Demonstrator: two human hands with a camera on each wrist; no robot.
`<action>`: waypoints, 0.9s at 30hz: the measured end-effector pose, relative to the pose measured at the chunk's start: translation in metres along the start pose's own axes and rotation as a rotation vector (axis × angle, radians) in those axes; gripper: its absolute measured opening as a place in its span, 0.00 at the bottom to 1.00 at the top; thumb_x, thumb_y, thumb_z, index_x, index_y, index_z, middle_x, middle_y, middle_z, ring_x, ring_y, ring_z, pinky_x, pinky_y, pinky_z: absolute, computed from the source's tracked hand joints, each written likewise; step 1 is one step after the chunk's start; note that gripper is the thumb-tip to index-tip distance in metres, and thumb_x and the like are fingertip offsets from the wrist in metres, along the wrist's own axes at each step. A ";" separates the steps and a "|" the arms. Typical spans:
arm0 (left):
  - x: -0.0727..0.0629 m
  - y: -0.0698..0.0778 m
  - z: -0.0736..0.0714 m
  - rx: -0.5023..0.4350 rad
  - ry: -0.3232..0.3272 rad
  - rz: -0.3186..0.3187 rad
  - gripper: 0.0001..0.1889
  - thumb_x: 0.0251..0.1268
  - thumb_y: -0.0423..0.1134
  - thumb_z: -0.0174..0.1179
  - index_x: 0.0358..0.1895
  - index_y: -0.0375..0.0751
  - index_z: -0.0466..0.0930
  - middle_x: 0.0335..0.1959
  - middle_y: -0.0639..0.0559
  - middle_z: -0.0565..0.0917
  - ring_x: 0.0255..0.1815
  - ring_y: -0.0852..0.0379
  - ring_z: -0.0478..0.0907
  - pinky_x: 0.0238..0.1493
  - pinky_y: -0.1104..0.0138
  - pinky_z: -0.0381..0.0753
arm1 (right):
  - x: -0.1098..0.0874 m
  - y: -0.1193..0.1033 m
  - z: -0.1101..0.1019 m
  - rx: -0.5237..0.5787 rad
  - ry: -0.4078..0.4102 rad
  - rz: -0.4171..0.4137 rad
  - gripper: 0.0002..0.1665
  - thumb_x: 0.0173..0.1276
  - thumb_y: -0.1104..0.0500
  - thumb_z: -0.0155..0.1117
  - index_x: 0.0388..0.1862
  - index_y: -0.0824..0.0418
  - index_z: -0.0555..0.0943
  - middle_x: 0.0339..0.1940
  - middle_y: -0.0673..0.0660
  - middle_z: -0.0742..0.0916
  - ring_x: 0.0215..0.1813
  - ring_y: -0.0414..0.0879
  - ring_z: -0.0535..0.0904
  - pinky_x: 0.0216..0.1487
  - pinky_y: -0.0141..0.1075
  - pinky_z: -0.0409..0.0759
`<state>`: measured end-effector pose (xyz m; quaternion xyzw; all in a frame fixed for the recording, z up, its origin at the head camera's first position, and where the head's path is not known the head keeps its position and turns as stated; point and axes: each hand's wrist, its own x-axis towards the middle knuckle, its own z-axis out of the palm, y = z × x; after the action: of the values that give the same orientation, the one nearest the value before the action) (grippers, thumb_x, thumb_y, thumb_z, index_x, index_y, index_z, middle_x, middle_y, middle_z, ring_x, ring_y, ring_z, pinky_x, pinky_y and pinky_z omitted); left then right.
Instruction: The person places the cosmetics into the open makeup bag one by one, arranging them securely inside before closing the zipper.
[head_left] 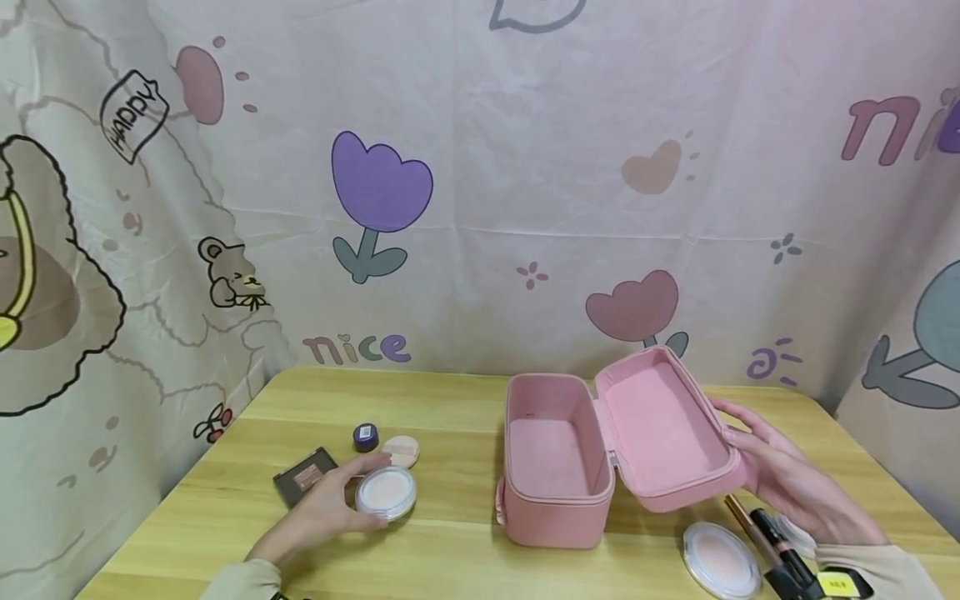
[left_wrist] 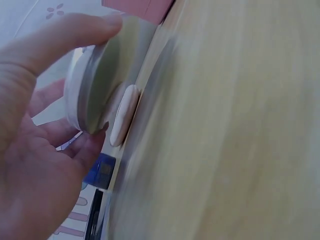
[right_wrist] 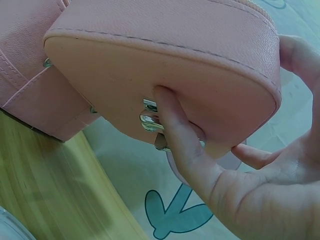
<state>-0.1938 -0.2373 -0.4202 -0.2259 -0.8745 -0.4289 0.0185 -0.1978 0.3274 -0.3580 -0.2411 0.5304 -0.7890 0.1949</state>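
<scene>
My left hand (head_left: 318, 510) pinches a round powder compact (head_left: 386, 493) between thumb and fingers. Seen from the left wrist, the compact (left_wrist: 92, 85) is tilted on edge above the tabletop. Just behind it lies a pale round puff (head_left: 402, 451), beside a small dark-blue jar (head_left: 365, 437). A dark rectangular palette (head_left: 306, 476) is partly covered by that hand. A pink cosmetic case (head_left: 557, 521) stands with its lid (head_left: 667, 421) swung out to the right. My right hand (head_left: 798, 483) grips the lid's far side, thumb on its outer face near a metal clasp (right_wrist: 150, 120).
At the front right lie a second round compact (head_left: 722, 560), a gold-and-black tube (head_left: 753, 529), a black tube (head_left: 783, 546) and a black item with a yellow label (head_left: 838, 583), partly under the right sleeve. A printed cloth (head_left: 480, 292) hangs behind the wooden table (head_left: 450, 575).
</scene>
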 end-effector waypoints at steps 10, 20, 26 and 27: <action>0.004 0.008 0.007 -0.037 0.060 -0.062 0.41 0.41 0.40 0.77 0.64 0.37 0.72 0.64 0.39 0.73 0.61 0.36 0.68 0.58 0.38 0.63 | 0.001 -0.001 -0.001 0.017 -0.008 -0.012 0.28 0.78 0.69 0.31 0.67 0.46 0.68 0.61 0.51 0.76 0.59 0.51 0.77 0.57 0.45 0.75; 0.004 0.010 0.013 -0.093 0.042 0.010 0.41 0.42 0.38 0.76 0.64 0.31 0.69 0.63 0.35 0.72 0.56 0.40 0.71 0.56 0.58 0.69 | -0.002 0.000 -0.001 -0.025 0.041 0.022 0.27 0.79 0.67 0.33 0.66 0.43 0.68 0.60 0.49 0.76 0.58 0.50 0.77 0.57 0.44 0.75; 0.004 0.015 0.015 -0.122 -0.005 -0.011 0.42 0.41 0.37 0.76 0.65 0.34 0.69 0.64 0.33 0.69 0.56 0.40 0.71 0.55 0.48 0.66 | 0.000 -0.001 0.000 -0.023 0.039 0.014 0.27 0.79 0.67 0.33 0.66 0.44 0.67 0.61 0.50 0.76 0.59 0.51 0.77 0.57 0.45 0.75; 0.004 0.016 0.016 -0.135 -0.016 -0.012 0.42 0.41 0.37 0.76 0.65 0.34 0.69 0.64 0.33 0.69 0.57 0.40 0.71 0.55 0.47 0.66 | 0.000 -0.002 0.000 -0.026 0.040 0.013 0.27 0.79 0.67 0.33 0.66 0.44 0.67 0.61 0.50 0.76 0.59 0.50 0.77 0.57 0.45 0.75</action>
<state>-0.1879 -0.2155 -0.4171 -0.2249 -0.8450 -0.4852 -0.0063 -0.1980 0.3276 -0.3564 -0.2241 0.5459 -0.7855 0.1864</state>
